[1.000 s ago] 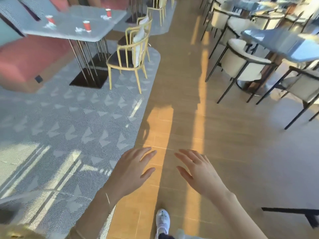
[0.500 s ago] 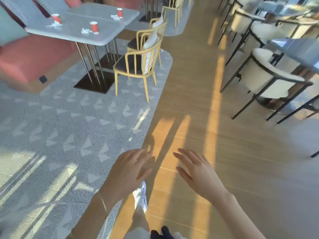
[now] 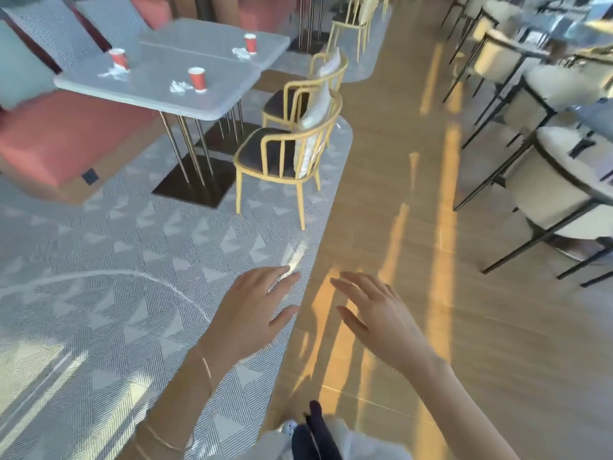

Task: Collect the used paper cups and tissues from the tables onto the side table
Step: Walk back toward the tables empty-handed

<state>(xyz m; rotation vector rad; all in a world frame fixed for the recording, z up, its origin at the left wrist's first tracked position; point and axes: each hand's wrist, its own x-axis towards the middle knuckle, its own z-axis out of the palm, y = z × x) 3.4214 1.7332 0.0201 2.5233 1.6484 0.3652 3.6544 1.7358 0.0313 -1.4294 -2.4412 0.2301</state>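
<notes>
Your left hand (image 3: 255, 313) and right hand (image 3: 381, 317) floated low before you, apart, fingers relaxed and straight, holding nothing. A red cup (image 3: 197, 79) stood on the grey table (image 3: 149, 86) ahead to your left, a crumpled tissue (image 3: 179, 87) just beside it.

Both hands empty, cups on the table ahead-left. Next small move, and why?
Probably a step forward-left over the carpet toward the grey table. The left hand and right hand are open and hold nothing. The nearest red cup and its tissue look well out of reach, left of the yellow chair.
</notes>
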